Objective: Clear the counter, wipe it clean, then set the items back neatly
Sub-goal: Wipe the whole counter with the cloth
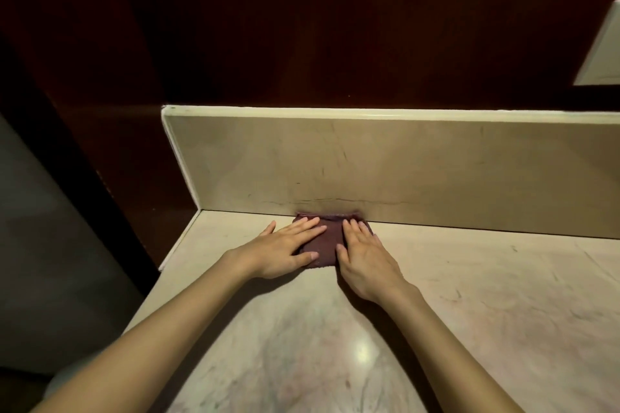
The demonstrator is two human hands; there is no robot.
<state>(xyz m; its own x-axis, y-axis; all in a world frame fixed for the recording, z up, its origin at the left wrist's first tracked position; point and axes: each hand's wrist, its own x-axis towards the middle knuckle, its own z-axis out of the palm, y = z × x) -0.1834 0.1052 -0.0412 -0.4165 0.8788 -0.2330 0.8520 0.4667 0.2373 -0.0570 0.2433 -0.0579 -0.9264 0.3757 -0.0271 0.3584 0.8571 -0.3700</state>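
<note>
**Both hands flat on the cloth at the table's back edge**

Where the pale marble table [469, 295] runs away from its near edge, two bare forearms reach across it, with a bright glare spot on the polished stone between them. The left hand [285, 250] and the right hand [364, 261] lie side by side, fingers straight and spread, each pressing down on one half of a folded maroon cloth [325, 245]; neither grips it. The cloth lies at the far edge of the table, toward the far-left corner, its far side touching the foot of the beige stone backsplash [402, 164].

The cloth looks soft, light and limp, so it will likely bunch or slide on the glossy stone unless weight stays on it from above. Flat palms over the fold suit wiping; lifting it would call for pinching the near hem, which shows between the two hands.

The table top shown bears faint veining and a few dark marks toward the right. The backsplash carries thin dark scratches and a crack line just above the cloth. Behind rises a dark red-brown wooden wall [302, 27], and a pale panel [600, 54] cuts in at the upper right. Left of the table the room falls into shadow.
</note>
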